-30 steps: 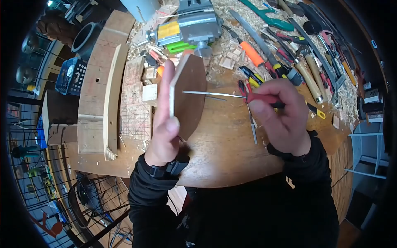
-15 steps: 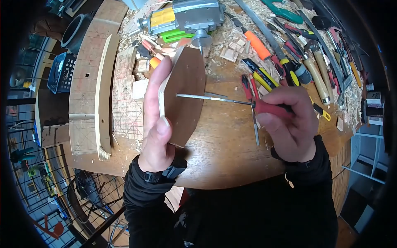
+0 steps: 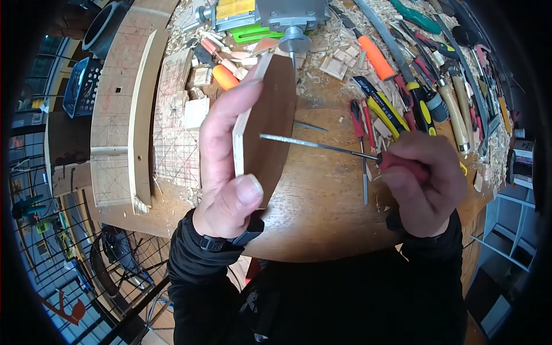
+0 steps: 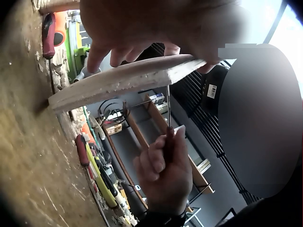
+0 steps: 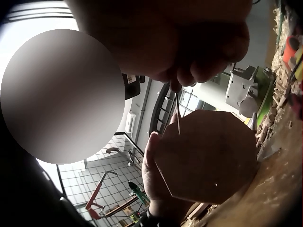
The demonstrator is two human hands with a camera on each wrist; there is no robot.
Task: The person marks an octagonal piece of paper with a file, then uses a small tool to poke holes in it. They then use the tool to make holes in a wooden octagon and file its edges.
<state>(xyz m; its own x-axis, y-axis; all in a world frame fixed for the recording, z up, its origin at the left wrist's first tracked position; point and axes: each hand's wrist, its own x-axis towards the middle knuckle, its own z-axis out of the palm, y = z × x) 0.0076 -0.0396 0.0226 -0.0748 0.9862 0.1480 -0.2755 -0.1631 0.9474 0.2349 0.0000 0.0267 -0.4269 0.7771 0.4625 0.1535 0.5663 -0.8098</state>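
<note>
My left hand (image 3: 227, 155) holds an octagonal wooden board (image 3: 270, 126) on edge, thumb at its near edge and fingers behind it. The board's flat face is turned toward my right hand (image 3: 428, 181), as the right wrist view also shows. That hand grips the red handle (image 3: 405, 167) of a slim tool like a needle file (image 3: 316, 146), thumb and forefinger near the shaft. Its thin metal shaft (image 5: 178, 111) reaches across to the board, the tip right at the face. In the left wrist view the board (image 4: 118, 85) stands close over the table.
A grey vise (image 3: 293, 23) stands at the back of the wooden table (image 3: 310, 230). Right of the board lie a red-handled file (image 3: 357, 118), a yellow-black utility knife (image 3: 382, 109) and several other tools among shavings. Marked planks (image 3: 118, 115) and a small wood block (image 3: 196, 113) lie left.
My right hand has moved right and slightly nearer my body, with the tool's tip still by the board. My left fingers are more bent now. The head view has shifted over the table.
</note>
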